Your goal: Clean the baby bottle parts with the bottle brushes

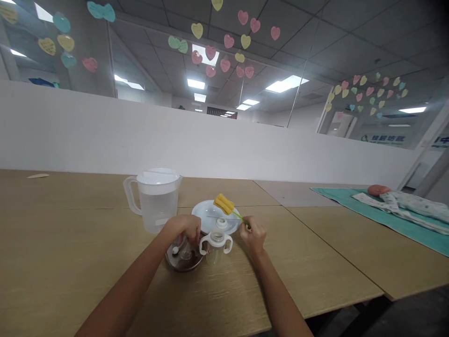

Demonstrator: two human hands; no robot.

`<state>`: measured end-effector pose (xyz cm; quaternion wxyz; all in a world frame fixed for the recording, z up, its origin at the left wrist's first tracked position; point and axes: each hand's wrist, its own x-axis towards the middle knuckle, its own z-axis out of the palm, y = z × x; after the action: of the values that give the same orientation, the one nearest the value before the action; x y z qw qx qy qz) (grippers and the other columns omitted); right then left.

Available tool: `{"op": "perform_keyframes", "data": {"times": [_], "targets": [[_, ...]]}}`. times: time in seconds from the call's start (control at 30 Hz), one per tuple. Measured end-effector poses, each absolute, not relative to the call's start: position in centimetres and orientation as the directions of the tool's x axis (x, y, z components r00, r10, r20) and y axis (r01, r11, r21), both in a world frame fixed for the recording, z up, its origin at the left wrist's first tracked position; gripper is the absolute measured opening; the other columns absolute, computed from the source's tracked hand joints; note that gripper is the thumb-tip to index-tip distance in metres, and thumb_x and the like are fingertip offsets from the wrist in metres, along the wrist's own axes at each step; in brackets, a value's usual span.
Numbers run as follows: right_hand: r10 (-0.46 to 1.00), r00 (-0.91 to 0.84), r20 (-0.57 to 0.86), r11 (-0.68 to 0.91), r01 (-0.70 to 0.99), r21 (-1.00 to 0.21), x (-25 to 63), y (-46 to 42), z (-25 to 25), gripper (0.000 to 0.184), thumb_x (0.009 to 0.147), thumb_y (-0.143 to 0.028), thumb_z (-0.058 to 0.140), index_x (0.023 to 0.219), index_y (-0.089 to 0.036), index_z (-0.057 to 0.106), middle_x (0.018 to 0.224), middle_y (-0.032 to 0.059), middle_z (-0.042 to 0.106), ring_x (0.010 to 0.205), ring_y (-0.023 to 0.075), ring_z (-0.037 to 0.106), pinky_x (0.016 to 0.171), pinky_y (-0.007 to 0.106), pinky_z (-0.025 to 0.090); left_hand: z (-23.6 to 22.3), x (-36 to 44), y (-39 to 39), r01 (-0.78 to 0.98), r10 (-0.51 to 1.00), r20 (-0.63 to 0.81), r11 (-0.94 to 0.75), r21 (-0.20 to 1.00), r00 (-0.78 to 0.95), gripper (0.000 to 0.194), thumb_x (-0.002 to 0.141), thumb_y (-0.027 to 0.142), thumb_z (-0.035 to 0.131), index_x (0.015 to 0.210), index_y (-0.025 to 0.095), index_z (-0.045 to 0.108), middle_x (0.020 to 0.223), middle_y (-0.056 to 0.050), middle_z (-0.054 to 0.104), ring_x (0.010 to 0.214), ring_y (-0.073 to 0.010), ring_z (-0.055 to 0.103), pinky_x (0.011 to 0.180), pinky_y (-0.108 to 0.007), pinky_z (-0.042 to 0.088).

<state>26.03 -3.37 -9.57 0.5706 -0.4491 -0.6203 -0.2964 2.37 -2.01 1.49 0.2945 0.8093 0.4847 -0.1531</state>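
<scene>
Far beyond brush (224, 204), blurred lettering (387, 138)

The brush head (223, 204) is coloured yellow, its stem (238, 216) bright green. The clear bottle (215, 255) is fitted with white handles (230, 244); the plate (201, 213) is tinted bluish white. The table (94, 243) is grained light brown, the towel (338, 199) dyed teal, the heart stickers (229, 41) coloured pink, yellow, green and blue.
</scene>
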Motion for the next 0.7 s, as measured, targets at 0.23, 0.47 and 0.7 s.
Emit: {"op": "perform_keyframes", "data": {"times": [0.23, 0.47, 0.7], "targets": [[0.302, 0.015, 0.953, 0.29, 0.951, -0.107, 26.5, -2.8, -9.1, 0.02, 0.073, -0.007, 0.048, 0.075, -0.018, 0.065, 0.07, 0.0016, 0.063, 0.067, 0.0147, 0.053, 0.067, 0.025, 0.036, 3.7, 2.1, -3.6, 0.868, 0.825, -0.279, -0.438, 0.234, 0.492, 0.032, 0.056, 0.019, 0.053, 0.082, 0.017, 0.071, 0.076, -0.006, 0.069, 0.06, -0.017, 0.058, 0.047, -0.021, 0.042], [0.379, -0.112, 0.919, 0.299, 0.954, -0.007, 27.1, -2.7, -8.8, 0.024, 0.075, -0.007, 0.053, 0.078, -0.025, 0.067, 0.077, -0.0021, 0.066, 0.068, 0.0145, 0.048, 0.096, 0.042, 0.018, 3.1, 1.9, -2.8, 0.9, 0.88, -0.191, -0.428, 0.078, 0.435, 0.03, 0.059, 0.023, 0.058, 0.087, 0.019, 0.07, 0.091, -0.007, 0.069, 0.077, -0.0214, 0.061, 0.063, -0.025, 0.044], [0.359, -0.068, 0.931, 0.195, 0.981, -0.004, 27.7, -2.4, -9.0, 0.026, 0.074, -0.003, 0.052, 0.08, -0.023, 0.067, 0.08, 0.0009, 0.064, 0.073, 0.0163, 0.046, 0.088, 0.039, 0.02, 3.3, 2.0, -2.9, 0.882, 0.859, -0.209, -0.469, 0.048, 0.468, 0.042, 0.066, 0.029, 0.058, 0.106, 0.022, 0.063, 0.109, -0.008, 0.063, 0.092, -0.0235, 0.06, 0.075, -0.028, 0.045]]}}
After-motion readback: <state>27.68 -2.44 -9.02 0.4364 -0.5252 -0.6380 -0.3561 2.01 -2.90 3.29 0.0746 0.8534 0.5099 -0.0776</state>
